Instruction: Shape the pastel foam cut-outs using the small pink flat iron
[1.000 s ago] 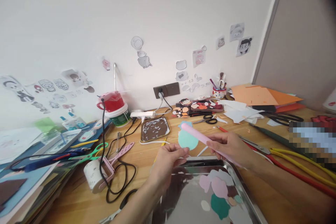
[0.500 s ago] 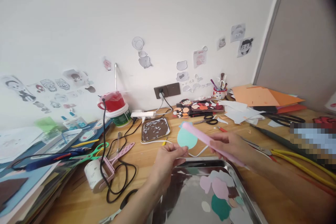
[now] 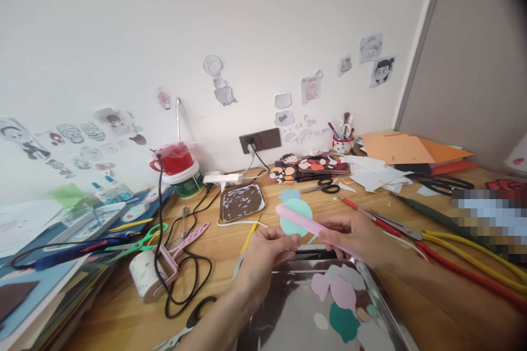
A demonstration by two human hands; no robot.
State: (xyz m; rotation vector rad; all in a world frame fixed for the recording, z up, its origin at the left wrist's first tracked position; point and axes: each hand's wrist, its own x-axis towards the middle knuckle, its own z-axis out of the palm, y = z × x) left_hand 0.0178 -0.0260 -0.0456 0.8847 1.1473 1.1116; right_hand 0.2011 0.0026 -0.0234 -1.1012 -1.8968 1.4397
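Observation:
My left hand (image 3: 268,252) pinches the lower edge of a round mint-green piece (image 3: 300,206), thin like paper or foam, between thumb and fingers. Closed around a smooth pink rod (image 3: 303,222) is my right hand (image 3: 357,235); the rod's rounded end lies across the front of the mint piece. Whether the two touch, I cannot tell. Below both hands is a shiny metal tray (image 3: 284,312) with several cut shapes in it, among them a dark green one (image 3: 343,321) and a lilac one (image 3: 343,293).
Left of the tray lie black-handled scissors (image 3: 200,312), a white roll (image 3: 144,277) in a pink holder and tangled cables. Long-handled pliers (image 3: 461,249) lie at the right. A brown tray (image 3: 242,203), a bucket (image 3: 185,178) and orange sheets (image 3: 399,148) stand farther back.
My right hand has moved slightly left and down, bringing the pink rod lower across the mint piece. The left hand keeps its pinch and has shifted slightly right.

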